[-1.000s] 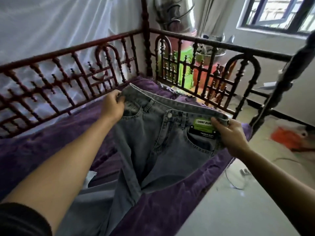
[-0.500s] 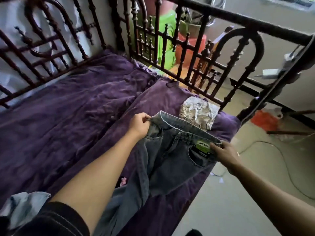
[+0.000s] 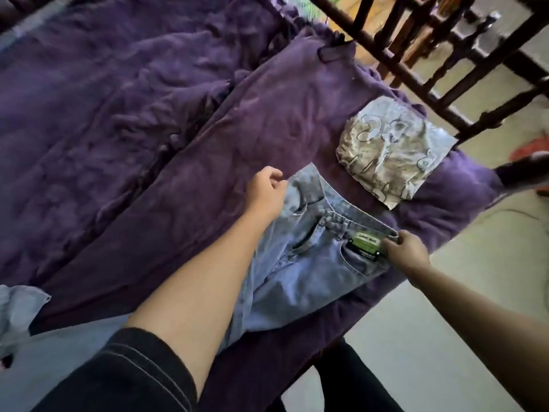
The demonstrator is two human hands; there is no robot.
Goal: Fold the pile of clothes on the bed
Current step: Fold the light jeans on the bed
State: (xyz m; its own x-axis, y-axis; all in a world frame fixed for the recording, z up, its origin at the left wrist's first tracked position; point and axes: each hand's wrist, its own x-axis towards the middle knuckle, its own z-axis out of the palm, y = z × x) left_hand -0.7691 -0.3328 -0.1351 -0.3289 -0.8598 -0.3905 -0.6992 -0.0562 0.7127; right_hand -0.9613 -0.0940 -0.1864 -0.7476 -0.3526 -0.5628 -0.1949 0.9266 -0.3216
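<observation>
Light blue jeans lie spread on the purple bedspread near the bed's right edge, waistband toward the footboard, a green tag at the front pocket. My left hand pinches the waistband's left corner. My right hand grips the right end of the waistband beside the tag. The legs trail back under my left arm and are partly hidden. A folded, cream printed garment rests flat just beyond the jeans.
A dark wooden railing runs along the foot of the bed. More pale blue clothing lies at the lower left. The pale floor is at the right, next to the bed edge.
The jeans have come down from held up in the air onto the bedspread. My view has tilted down, showing the folded printed garment.
</observation>
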